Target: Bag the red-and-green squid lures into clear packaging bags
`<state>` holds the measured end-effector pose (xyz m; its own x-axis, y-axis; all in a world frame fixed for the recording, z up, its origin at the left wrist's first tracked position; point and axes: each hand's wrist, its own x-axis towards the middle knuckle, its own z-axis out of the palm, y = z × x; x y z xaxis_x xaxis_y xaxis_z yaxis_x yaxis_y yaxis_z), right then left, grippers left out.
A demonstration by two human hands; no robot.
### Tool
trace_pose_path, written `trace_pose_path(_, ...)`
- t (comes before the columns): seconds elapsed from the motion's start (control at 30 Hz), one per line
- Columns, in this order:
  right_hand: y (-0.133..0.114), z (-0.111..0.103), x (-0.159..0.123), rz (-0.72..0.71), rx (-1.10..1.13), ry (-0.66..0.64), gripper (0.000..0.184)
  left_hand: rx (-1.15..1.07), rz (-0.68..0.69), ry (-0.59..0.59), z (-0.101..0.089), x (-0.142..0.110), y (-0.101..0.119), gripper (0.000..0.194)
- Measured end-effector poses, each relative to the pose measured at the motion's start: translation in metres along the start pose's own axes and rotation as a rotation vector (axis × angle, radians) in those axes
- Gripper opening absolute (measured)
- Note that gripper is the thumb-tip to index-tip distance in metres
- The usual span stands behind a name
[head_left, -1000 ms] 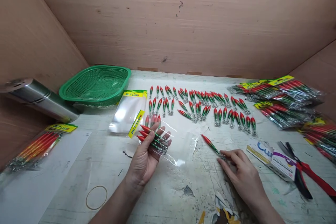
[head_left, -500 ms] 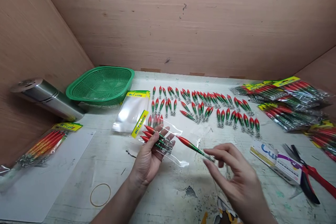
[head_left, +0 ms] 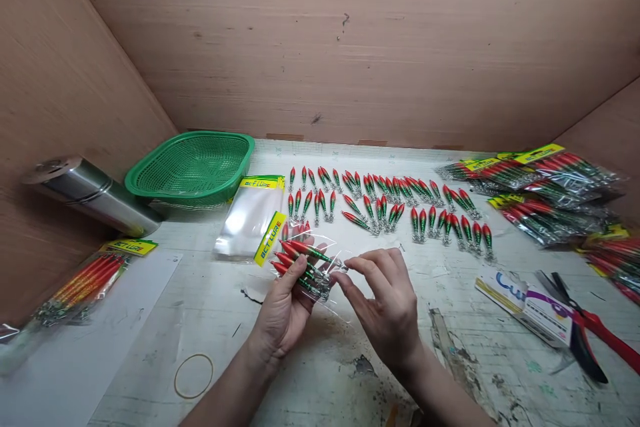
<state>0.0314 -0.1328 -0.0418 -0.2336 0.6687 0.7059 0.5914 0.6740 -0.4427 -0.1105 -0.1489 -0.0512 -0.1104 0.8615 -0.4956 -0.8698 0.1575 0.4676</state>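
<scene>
My left hand [head_left: 284, 310] is closed around a small bunch of red-and-green squid lures [head_left: 295, 267], thumb pressed on top. My right hand [head_left: 387, 303] pinches the hook end of one more lure [head_left: 313, 251] and lays it onto that bunch. A clear plastic bag [head_left: 327, 293] lies on the table just under both hands. Beyond them, rows of several loose lures [head_left: 385, 203] are spread across the table.
A green mesh basket [head_left: 193, 163] and a steel flask [head_left: 93, 195] stand at the back left. Empty clear bags with yellow labels [head_left: 250, 213] lie beside the lures. Packed lure bags [head_left: 545, 193] pile at the right. Red-handled scissors [head_left: 585, 330] lie at the right, a rubber band [head_left: 193, 376] near the front.
My right hand lifted a single lure off the table and carried it left to the bunch in my left hand. The left hand stayed in place.
</scene>
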Motion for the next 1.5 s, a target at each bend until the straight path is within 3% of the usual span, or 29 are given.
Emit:
trace_pose_path(0.13, 0.000, -0.003, 0.000, 0.000, 0.028, -0.017, 0.007, -0.014, 0.014, -0.008, -0.002, 0.001, -0.001, 0.031)
trace_pose_path(0.3, -0.004, -0.004, 0.003, 0.017, -0.003, 0.008, 0.005, 0.032, -0.003, -0.032, -0.002, -0.001, -0.001, 0.041)
trace_pose_path(0.5, -0.010, -0.014, 0.007, -0.035, -0.005, -0.151, 0.018, -0.010, -0.006, 0.001, 0.001, -0.002, 0.001, 0.038)
trace_pose_path(0.57, -0.007, -0.019, 0.010, -0.041, -0.016, -0.092, 0.021, -0.034, 0.009, 0.034, 0.003, 0.000, 0.007, 0.036)
trace_pose_path(0.63, 0.001, -0.020, 0.015, 0.038, -0.027, 0.045, 0.018, -0.076, 0.071, 0.070, 0.004, 0.001, 0.017, 0.032)
trace_pose_path(0.67, 0.007, -0.016, 0.018, 0.104, -0.034, 0.053, 0.015, -0.103, 0.118, 0.089, 0.005, 0.001, 0.024, 0.031)
trace_pose_path(0.7, 0.014, -0.010, 0.020, 0.172, -0.040, -0.009, 0.011, -0.131, 0.168, 0.109, 0.005, 0.001, 0.030, 0.030)
trace_pose_path(0.83, 0.031, 0.035, 0.022, 0.281, -0.026, -0.499, 0.008, -0.198, 0.294, 0.161, 0.004, 0.001, 0.049, 0.031)
trace_pose_path(0.93, 0.027, 0.069, 0.018, 0.292, -0.064, -0.583, 0.014, -0.204, 0.295, 0.160, 0.003, 0.001, 0.053, 0.033)
trace_pose_path(1.03, 0.021, 0.080, 0.014, 0.343, -0.157, -0.588, 0.014, -0.199, 0.269, 0.151, 0.003, 0.002, 0.051, 0.035)
trace_pose_path(1.2, 0.024, 0.069, 0.012, 0.409, -0.231, -0.568, 0.008, -0.177, 0.248, 0.143, 0.003, 0.003, 0.046, 0.039)
trace_pose_path(1.4, 0.028, 0.066, 0.019, 0.445, -0.160, -0.549, 0.010, -0.180, 0.231, 0.145, 0.004, 0.004, 0.041, 0.042)
trace_pose_path(1.5, 0.036, 0.038, 0.018, 0.485, -0.075, -0.535, 0.005, -0.179, 0.205, 0.158, 0.004, 0.005, 0.038, 0.040)
